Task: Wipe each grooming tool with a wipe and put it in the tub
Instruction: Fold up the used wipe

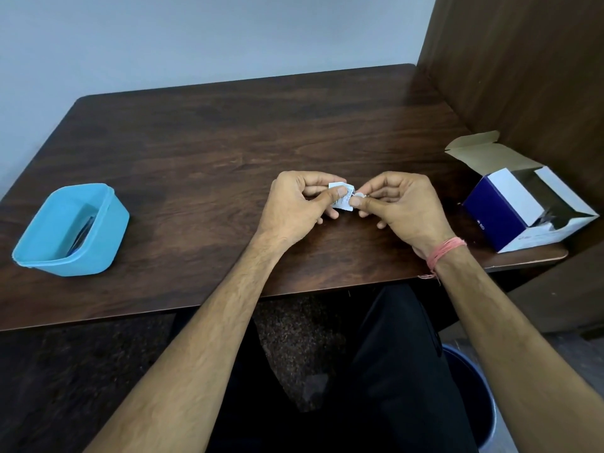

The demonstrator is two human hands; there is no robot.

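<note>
Both my hands meet over the middle of the dark wooden table (202, 152). My left hand (294, 207) pinches a small white printed wipe sachet (341, 196) between thumb and fingers. My right hand (402, 207) pinches the sachet's right edge, where something small and pale shows at the fingertips; I cannot tell what it is. A light blue plastic tub (111, 223) stands at the left of the table with dark items lying inside it, partly hidden by its wall.
An open blue and white cardboard box (503, 204) lies on the table's right edge with its flaps spread. A brown wooden panel (523, 76) rises at the right. Below the table are my dark-trousered legs and a dark bin (470, 387).
</note>
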